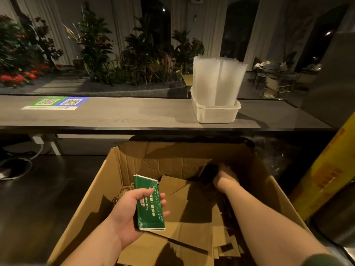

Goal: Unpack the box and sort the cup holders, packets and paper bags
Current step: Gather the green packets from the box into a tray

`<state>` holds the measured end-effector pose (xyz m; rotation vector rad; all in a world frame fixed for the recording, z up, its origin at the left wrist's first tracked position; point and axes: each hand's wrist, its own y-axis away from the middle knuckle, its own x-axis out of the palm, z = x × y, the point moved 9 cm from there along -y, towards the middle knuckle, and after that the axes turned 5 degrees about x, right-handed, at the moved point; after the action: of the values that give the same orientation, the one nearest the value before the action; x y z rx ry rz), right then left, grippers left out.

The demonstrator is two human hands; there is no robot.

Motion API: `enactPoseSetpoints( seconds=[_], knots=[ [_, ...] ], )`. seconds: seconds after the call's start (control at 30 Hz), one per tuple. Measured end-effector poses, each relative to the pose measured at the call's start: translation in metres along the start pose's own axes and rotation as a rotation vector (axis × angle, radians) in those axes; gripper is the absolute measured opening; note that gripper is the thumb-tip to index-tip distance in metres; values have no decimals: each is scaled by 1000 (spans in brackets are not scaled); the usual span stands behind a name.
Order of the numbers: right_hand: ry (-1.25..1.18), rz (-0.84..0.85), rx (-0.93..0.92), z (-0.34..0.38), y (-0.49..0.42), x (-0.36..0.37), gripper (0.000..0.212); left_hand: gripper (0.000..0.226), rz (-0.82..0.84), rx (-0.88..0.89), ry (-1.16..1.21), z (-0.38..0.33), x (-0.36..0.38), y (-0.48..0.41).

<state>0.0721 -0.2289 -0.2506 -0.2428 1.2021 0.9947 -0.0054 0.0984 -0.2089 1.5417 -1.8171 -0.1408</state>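
Note:
An open cardboard box (90, 192) stands on the floor below me. My left hand (128, 212) holds a small stack of green packets (149, 204) above the box, fingers curled round it. My right hand (227, 179) reaches deep into the far right corner of the box, against a dark object (209, 172); the blur hides whether the fingers grip it. Flat brown paper bags (194, 223) with twisted handles line the bottom of the box. On the counter, clear plastic cup holders (217, 81) stand upright in a white tub (215, 114).
A long grey counter (124, 116) runs behind the box, with a QR-code sign (57, 102) on its left part. A yellow carton (324, 173) leans at the right. Cables and a plug (28, 150) lie on the dark floor to the left.

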Motion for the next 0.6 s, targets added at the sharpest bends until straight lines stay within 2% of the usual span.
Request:
enactPoseSetpoints(
  seconds=[0.13, 0.33, 0.43, 0.6],
  knots=[
    [-3, -9, -57, -2, -14, 10, 49, 51, -8, -43, 25, 4, -1, -2],
    [102, -225, -147, 5, 1, -6, 31, 49, -29, -76, 19, 8, -6, -6],
    [150, -201, -440, 54, 47, -21, 32, 45, -67, -80, -20, 7, -8, -2],
    [389, -126, -962, 132, 176, -11, 22, 60, -103, -79, -9, 1, -9, -2]
  ],
)
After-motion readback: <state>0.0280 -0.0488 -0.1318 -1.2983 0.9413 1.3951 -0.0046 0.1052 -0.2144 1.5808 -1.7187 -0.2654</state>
